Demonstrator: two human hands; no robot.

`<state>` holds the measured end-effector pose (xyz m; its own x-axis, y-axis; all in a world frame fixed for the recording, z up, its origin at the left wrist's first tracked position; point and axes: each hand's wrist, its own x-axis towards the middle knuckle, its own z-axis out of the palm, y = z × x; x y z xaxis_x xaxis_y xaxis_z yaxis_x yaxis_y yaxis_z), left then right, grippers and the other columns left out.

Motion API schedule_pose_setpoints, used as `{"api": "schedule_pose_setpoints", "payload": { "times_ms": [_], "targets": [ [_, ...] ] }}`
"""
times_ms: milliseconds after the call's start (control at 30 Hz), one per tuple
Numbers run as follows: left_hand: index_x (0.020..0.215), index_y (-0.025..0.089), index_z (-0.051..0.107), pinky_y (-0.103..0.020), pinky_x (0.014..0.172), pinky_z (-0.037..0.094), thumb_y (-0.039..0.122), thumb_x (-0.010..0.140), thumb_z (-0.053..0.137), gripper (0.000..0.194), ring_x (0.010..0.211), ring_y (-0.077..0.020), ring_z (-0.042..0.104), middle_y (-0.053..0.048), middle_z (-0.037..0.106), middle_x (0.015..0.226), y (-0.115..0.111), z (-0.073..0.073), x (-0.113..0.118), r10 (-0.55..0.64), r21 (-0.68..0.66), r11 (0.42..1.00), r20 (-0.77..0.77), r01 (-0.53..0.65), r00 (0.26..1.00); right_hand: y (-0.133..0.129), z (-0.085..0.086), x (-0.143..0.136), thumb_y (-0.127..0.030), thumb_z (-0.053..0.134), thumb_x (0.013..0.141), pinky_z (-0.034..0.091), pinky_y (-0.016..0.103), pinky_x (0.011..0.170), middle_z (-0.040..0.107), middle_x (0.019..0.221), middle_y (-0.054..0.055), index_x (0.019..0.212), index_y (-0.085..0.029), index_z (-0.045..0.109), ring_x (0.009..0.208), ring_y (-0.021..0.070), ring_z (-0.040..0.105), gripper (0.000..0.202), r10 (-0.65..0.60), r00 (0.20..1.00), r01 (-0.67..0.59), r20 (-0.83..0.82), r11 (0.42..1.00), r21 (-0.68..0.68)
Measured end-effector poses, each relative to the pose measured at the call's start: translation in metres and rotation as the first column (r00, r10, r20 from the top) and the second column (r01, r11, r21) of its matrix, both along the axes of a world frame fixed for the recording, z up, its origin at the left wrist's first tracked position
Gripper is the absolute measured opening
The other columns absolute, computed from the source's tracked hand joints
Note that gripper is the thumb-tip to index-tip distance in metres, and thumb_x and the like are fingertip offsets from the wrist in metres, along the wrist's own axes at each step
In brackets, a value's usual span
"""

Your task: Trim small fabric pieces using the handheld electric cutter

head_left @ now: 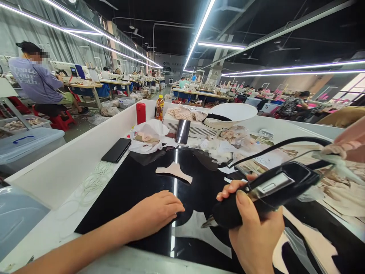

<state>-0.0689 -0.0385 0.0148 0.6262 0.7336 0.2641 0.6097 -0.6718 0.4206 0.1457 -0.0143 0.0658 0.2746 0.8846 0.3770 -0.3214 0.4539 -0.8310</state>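
Observation:
My right hand [256,232] is wrapped round a black corded handheld tool [273,190] with a silver plate on its side. Its metal tip is low over the glossy black board [137,201], near a pale translucent cut piece [202,232]. Left of that piece, my left hand [159,211] rests palm down on the board, fingers together and pointing right; nothing shows in it. A beige fabric piece [174,172] lies farther back on the board.
Behind the board are a white plastic bag [148,137], a phone [182,131], a bottle [159,107] and a red container [140,113]. Fabric piles [339,194] lie at right. A black case [116,150] sits at left. A person [37,80] sits far left.

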Motion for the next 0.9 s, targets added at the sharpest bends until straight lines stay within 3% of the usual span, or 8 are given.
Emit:
{"api": "schedule_pose_setpoints", "payload": {
  "times_ms": [133, 267, 533, 733, 900],
  "targets": [
    [0.135, 0.019, 0.057, -0.044, 0.122, 0.034, 0.019, 0.098, 0.068, 0.039, 0.133, -0.0258, 0.056, -0.008, 0.068, 0.133, 0.033, 0.006, 0.007, -0.210, -0.099, 0.972, 0.046, 0.214, 0.977, 0.003, -0.005, 0.003, -0.031, 0.084, 0.083, 0.058, 0.029, 0.067, 0.067, 0.083, -0.002, 0.110, -0.028, 0.060, 0.069, 0.0143, 0.064, 0.036, -0.035, 0.999, 0.034, 0.037, 0.999, 0.020],
    [0.142, 0.027, 0.053, -0.049, 0.126, 0.025, 0.035, 0.098, 0.070, 0.047, 0.146, -0.0266, 0.044, -0.006, 0.064, 0.140, 0.049, 0.004, 0.011, -0.320, -0.248, 0.909, 0.098, 0.335, 0.942, 0.006, -0.011, 0.002, -0.032, 0.081, 0.086, 0.057, 0.030, 0.067, 0.067, 0.084, -0.002, 0.113, -0.029, 0.060, 0.069, 0.0144, 0.066, 0.034, -0.034, 0.997, 0.032, 0.072, 0.999, 0.033],
    [0.142, 0.027, 0.052, -0.053, 0.128, 0.014, 0.054, 0.080, 0.085, 0.076, 0.150, -0.0318, 0.040, -0.009, 0.061, 0.144, 0.061, -0.010, 0.008, -0.352, -0.346, 0.858, 0.144, 0.381, 0.925, 0.009, -0.016, -0.008, -0.028, 0.079, 0.087, 0.058, 0.030, 0.065, 0.068, 0.085, -0.002, 0.116, -0.029, 0.059, 0.068, 0.0147, 0.066, 0.034, -0.005, 0.997, 0.001, 0.071, 0.999, 0.051],
    [0.142, 0.025, 0.052, -0.054, 0.128, 0.010, 0.052, 0.069, 0.092, 0.087, 0.149, -0.0333, 0.041, -0.010, 0.063, 0.141, 0.062, -0.018, 0.008, -0.361, -0.320, 0.860, 0.172, 0.399, 0.916, 0.012, -0.023, -0.011, -0.024, 0.076, 0.089, 0.058, 0.030, 0.063, 0.068, 0.085, -0.001, 0.119, -0.028, 0.057, 0.069, 0.0156, 0.067, 0.036, 0.037, 0.996, -0.045, 0.076, 0.994, 0.103],
    [0.140, 0.025, 0.052, -0.055, 0.128, 0.013, 0.051, 0.068, 0.093, 0.087, 0.147, -0.0329, 0.043, -0.011, 0.063, 0.140, 0.058, -0.015, 0.009, -0.351, -0.286, 0.877, 0.167, 0.386, 0.921, 0.013, -0.026, -0.014, -0.025, 0.076, 0.090, 0.057, 0.032, 0.064, 0.067, 0.086, -0.002, 0.118, -0.028, 0.056, 0.069, 0.0156, 0.066, 0.035, 0.038, 0.997, -0.044, 0.074, 0.995, 0.090]
  ]
}}
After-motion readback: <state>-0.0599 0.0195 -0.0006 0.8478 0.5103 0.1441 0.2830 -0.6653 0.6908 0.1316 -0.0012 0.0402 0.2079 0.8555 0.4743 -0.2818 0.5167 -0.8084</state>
